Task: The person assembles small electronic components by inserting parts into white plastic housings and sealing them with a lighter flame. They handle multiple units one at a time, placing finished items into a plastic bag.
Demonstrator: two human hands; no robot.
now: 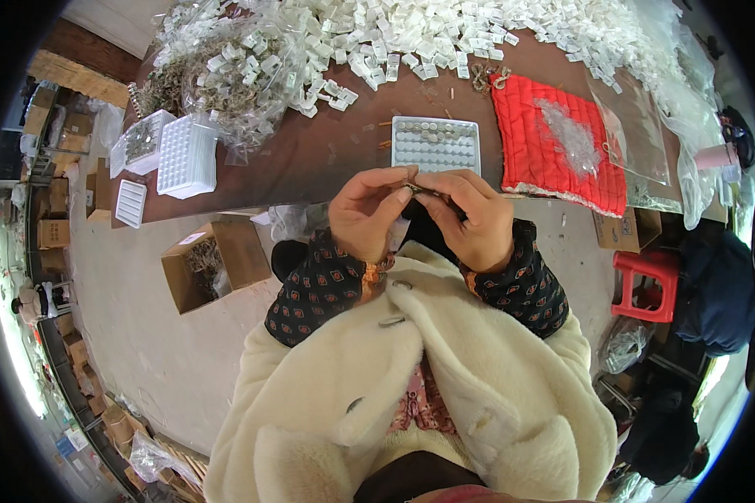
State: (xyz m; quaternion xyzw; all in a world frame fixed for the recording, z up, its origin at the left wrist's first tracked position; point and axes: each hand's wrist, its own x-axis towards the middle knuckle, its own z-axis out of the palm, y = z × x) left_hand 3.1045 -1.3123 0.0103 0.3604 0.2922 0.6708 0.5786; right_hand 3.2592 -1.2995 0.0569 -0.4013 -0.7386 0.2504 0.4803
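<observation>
On my head-camera feed, here's the left hand [361, 216], thumb and forefinger pinching a tiny, slim, dark piece [412, 189], and the right hand [471, 214] pinches it from the other side! The hands are close together at the near edge of a long brown counter [310, 159], with the piece between their fingertips, too small for me to make out its shape. Just beyond sits a pale, rectangular plastic tray [436, 158] with rows of hollows, and I see silvery round pieces [432, 130] in the far rows. To the right there's a bright red quilted cloth [518, 126], with a scatter of clear plastic bits [568, 138] on top. Across the back spreads a huge heap of translucent white plastic pieces [453, 25]! Over on the left stands a stack of white dimpled plastic trays [186, 155] near the counter's edge. Down on the floor I've got an open brown cardboard box [247, 251] at left, a red plastic stool [646, 267] at right.
</observation>
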